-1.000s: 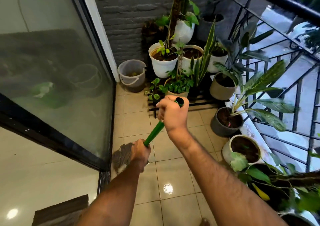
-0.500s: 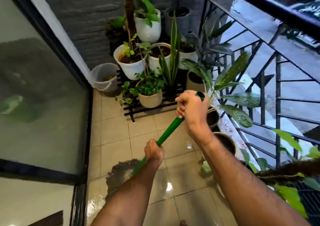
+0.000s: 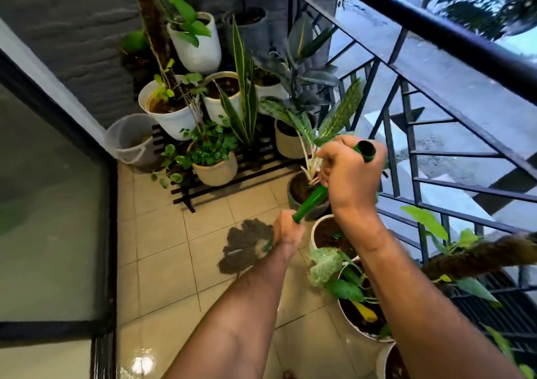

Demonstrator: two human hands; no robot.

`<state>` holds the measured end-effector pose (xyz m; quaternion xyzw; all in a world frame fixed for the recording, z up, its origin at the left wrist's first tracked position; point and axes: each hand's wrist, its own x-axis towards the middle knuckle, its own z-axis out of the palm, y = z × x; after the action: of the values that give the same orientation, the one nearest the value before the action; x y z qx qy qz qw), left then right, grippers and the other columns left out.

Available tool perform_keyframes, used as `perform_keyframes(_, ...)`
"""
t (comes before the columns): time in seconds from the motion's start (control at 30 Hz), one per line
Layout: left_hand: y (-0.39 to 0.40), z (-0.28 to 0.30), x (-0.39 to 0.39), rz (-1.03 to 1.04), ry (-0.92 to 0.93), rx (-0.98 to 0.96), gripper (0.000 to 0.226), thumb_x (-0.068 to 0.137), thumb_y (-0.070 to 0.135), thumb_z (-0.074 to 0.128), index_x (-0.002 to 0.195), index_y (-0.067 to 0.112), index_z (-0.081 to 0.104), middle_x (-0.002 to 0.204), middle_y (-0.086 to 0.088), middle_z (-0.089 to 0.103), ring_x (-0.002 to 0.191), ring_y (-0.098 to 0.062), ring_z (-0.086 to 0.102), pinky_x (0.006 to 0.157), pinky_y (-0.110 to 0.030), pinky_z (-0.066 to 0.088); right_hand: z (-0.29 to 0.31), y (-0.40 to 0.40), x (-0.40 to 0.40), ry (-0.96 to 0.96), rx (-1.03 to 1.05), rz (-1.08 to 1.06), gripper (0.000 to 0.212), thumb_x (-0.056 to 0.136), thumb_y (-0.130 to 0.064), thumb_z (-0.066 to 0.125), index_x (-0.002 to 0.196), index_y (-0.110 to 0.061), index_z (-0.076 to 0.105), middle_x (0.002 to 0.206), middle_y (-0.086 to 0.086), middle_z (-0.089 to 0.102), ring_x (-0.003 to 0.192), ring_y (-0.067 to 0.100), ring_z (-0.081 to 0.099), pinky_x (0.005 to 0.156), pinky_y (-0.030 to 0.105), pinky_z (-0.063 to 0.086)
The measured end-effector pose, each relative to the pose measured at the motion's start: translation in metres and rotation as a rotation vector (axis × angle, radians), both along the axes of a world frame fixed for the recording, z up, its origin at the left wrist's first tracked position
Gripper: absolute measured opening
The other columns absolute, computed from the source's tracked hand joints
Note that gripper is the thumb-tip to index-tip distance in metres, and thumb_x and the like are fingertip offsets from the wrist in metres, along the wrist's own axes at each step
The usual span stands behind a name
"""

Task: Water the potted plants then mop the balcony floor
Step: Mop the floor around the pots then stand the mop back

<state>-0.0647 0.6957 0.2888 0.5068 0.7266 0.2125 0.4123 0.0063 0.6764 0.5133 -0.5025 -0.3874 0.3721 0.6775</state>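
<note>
While both hands grip the green mop handle point(image 3: 310, 203), the grey string mop head point(image 3: 245, 246) lies spread on the beige tiled balcony floor point(image 3: 162, 262), just left of the lower hand. The right hand point(image 3: 350, 175) is curled round the top of the handle, whose dark open end sticks out past the knuckles toward the railing point(image 3: 436, 30). The left hand point(image 3: 287, 230) is wrapped round the handle farther down, close to the mop head, so only a short stretch of green shows between the two fists. The handle slants from upper right to lower left.

Potted plants stand along the far wall and the right side. A black slatted plant stand point(image 3: 226, 181) carries a woven pot of small round-leaved greenery point(image 3: 216, 169), a snake plant point(image 3: 244, 100) and several white pots point(image 3: 170, 114). Beside the stand, in the corner against the glass door point(image 3: 52, 204), sits a translucent bucket point(image 3: 130, 140). Near the right forearm, a white pot with dark soil point(image 3: 325, 233) and a pot of speckled leaves point(image 3: 348, 312) stand on the floor by the railing. Floor tiles near the bottom edge shine wet.
</note>
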Motion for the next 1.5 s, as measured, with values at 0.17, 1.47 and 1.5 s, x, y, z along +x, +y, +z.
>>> perform_keyframes(0.17, -0.024, 0.003, 0.028, -0.138, 0.007, -0.002, 0.022, 0.096, 0.03, 0.061, 0.099, 0.013, 0.074, 0.092, -0.009, 0.075, 0.089, -0.029, 0.071, 0.066, -0.037, 0.054, 0.011, -0.009, 0.025, -0.028, -0.078, -0.147, 0.031, 0.058, -0.005, 0.06, 0.048, 0.001, 0.032, 0.054, 0.016, 0.025, 0.051, 0.047, 0.019, 0.045, 0.045, 0.023)
perform_keyframes(1.47, -0.074, -0.001, -0.486, 0.351, -0.147, 0.052, 0.029, 0.096, 0.028, 0.064, 0.108, 0.001, 0.065, 0.097, -0.023, 0.071, 0.091, -0.042, 0.069, 0.073, -0.048, 0.058, 0.016, -0.027, -0.499, 0.005, -0.047, 0.566, 0.043, 0.07, 0.0, 0.062, 0.038, -0.023, 0.045, 0.049, -0.008, 0.037, 0.049, 0.009, 0.034, 0.051, 0.023, 0.031)
perform_keyframes(1.5, -0.061, -0.002, -0.49, 0.361, -0.13, 0.058, 0.029, 0.096, 0.027, 0.064, 0.11, 0.002, 0.064, 0.098, -0.021, 0.071, 0.091, -0.04, 0.07, 0.074, -0.047, 0.058, 0.013, -0.017, -0.499, 0.012, -0.037, 0.572, 0.046, 0.072, 0.003, 0.062, 0.038, -0.023, 0.044, 0.048, -0.009, 0.036, 0.048, 0.009, 0.033, 0.051, 0.022, 0.03)
